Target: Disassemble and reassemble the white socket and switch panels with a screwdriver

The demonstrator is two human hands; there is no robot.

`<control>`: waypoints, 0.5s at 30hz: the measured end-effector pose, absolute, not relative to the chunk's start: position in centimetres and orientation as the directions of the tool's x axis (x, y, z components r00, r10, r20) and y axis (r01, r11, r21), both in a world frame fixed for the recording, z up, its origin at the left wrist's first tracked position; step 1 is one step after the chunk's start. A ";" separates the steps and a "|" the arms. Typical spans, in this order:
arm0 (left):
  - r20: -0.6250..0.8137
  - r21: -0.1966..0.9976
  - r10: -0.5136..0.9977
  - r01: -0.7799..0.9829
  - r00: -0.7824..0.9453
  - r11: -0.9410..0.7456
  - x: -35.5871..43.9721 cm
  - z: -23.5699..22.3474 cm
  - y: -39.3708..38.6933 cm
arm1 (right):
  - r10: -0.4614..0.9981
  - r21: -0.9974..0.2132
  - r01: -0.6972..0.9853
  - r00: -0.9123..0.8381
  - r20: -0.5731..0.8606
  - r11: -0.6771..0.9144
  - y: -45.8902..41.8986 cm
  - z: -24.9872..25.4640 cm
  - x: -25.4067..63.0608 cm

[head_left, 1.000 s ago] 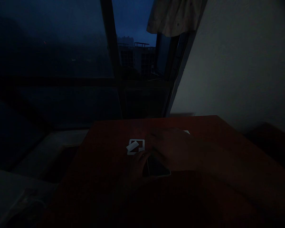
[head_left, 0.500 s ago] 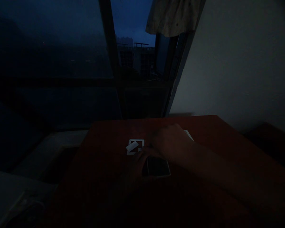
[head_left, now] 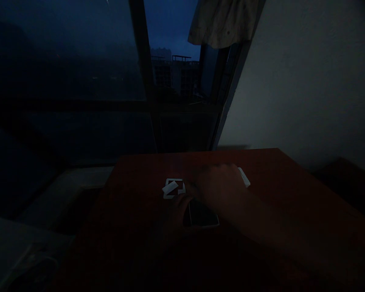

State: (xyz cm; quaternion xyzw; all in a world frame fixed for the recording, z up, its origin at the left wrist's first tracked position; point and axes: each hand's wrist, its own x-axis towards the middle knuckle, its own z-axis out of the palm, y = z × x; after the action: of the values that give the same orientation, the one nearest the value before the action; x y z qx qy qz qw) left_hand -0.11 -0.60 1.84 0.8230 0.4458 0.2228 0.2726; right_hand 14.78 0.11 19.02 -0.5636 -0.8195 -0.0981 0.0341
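The room is very dark. A dark flat rectangular slab with a pale rim [head_left: 203, 215], like a phone, lies on the reddish table [head_left: 261, 162]. My left hand [head_left: 174, 215] grips its left edge, thumb over the rim. Just beyond the slab my right hand [head_left: 220, 186] hovers low, its fingers pointing left toward a small white square frame [head_left: 180, 181] with a white strip [head_left: 169, 187] lying across it. The right hand's fingers are too dim to read. A white flat object [head_left: 243, 177] pokes out behind the right hand.
A large dark window [head_left: 79, 81] with a thick post stands behind the table, and a pale curtain [head_left: 222, 22] hangs at the top. A plain wall [head_left: 307, 81] rises at right. A pale ledge [head_left: 73, 182] and pale bedding-like surface [head_left: 12, 247] lie at left.
My right hand has shifted slightly over the slab, and more of the white object behind it shows. The left hand, the slab and the white frame have stayed put.
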 end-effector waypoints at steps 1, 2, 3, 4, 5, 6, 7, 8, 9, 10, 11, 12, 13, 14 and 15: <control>0.126 0.648 0.857 0.612 0.499 -0.452 -0.1 1.9 -0.6 | 0.922 0.117 0.935 -0.351 0.165 0.335 0.0 19.0 14.7; 0.128 0.647 0.859 0.614 0.496 -0.451 0.0 2.0 -0.7 | 0.927 0.110 0.939 -0.339 0.158 0.325 0.0 18.9 14.6; 0.127 0.645 0.859 0.617 0.496 -0.451 0.0 2.0 -0.7 | 0.932 0.105 0.943 -0.330 0.154 0.316 -0.1 18.9 14.5; 0.122 0.642 0.858 0.619 0.499 -0.452 0.0 2.0 -0.7 | 0.934 0.102 0.945 -0.323 0.154 0.310 -0.2 18.8 14.5; 0.113 0.638 0.855 0.623 0.506 -0.453 -0.1 2.0 -0.6 | 0.933 0.103 0.945 -0.323 0.157 0.310 -0.3 18.8 14.4; 0.105 0.634 0.853 0.626 0.511 -0.454 -0.1 1.9 -0.6 | 0.931 0.104 0.944 -0.327 0.162 0.314 -0.4 18.8 14.4; 0.101 0.629 0.851 0.629 0.516 -0.456 -0.1 1.9 -0.5 | 0.930 0.107 0.943 -0.329 0.164 0.315 -0.4 18.9 14.5; 0.100 0.624 0.849 0.631 0.519 -0.460 -0.2 1.7 -0.4 | 0.930 0.108 0.942 -0.332 0.160 0.318 -0.5 18.9 14.6; 0.103 0.619 0.848 0.634 0.519 -0.464 -0.2 1.6 -0.4 | 0.930 0.108 0.941 -0.334 0.155 0.320 -0.5 18.9 14.8; 0.108 0.615 0.849 0.636 0.517 -0.466 -0.3 1.5 -0.3 | 0.930 0.106 0.941 -0.334 0.151 0.321 -0.4 18.9 15.2; 0.110 0.614 0.849 0.636 0.517 -0.467 -0.3 1.4 -0.3 | 0.932 0.101 0.943 -0.328 0.152 0.316 -0.3 18.9 15.8; 0.109 0.616 0.848 0.634 0.519 -0.467 -0.3 1.4 -0.3 | 0.935 0.088 0.949 -0.315 0.163 0.304 -0.2 18.8 16.5; 0.101 0.619 0.845 0.632 0.525 -0.467 -0.4 1.3 -0.3 | 0.938 0.062 0.955 -0.295 0.182 0.288 0.0 18.6 17.5; 0.094 0.620 0.842 0.630 0.531 -0.467 -0.4 1.3 -0.3 | 0.948 0.014 0.969 -0.246 0.203 0.248 0.2 18.2 18.6; 0.090 0.619 0.840 0.631 0.534 -0.467 -0.4 1.2 -0.4 | 0.952 -0.078 0.973 -0.192 0.237 0.216 0.4 17.7 19.9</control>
State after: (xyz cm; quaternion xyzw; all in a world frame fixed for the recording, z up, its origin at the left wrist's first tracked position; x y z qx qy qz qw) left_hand -0.44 -0.35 1.23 0.8340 0.4411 0.1954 0.2678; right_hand 19.88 0.45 17.73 -0.6245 -0.7708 -0.0448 0.1174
